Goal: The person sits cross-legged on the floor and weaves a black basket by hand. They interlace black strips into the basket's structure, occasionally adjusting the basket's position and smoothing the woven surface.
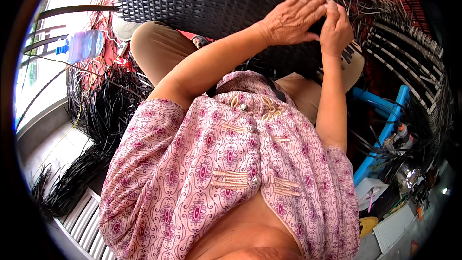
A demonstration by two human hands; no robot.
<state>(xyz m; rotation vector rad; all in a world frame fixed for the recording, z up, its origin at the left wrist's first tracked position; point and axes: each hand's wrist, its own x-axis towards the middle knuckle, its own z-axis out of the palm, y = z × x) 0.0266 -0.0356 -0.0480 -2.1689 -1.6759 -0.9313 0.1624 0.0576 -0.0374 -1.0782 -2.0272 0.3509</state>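
Note:
A curved panel of woven black flat strips [192, 1] lies across my knees, its weave finished at the left and its right end under my hands. My left hand [296, 19] rests on the panel near its right part, fingers stretched out side by side and pointing right. My right hand [336, 30] is at the panel's right end, with its fingers bent together and their tips close to my left fingertips. What the right fingers pinch is hidden. Loose black strips [358, 1] stick out just beyond both hands.
A large heap of black strips [103, 101] hangs at the left, near a clear bottle with a blue cap [86, 46]. At the right stand a ribbed frame with strip ends [404, 53] and a blue frame [385, 137]. White slats [89, 219] show at the lower left.

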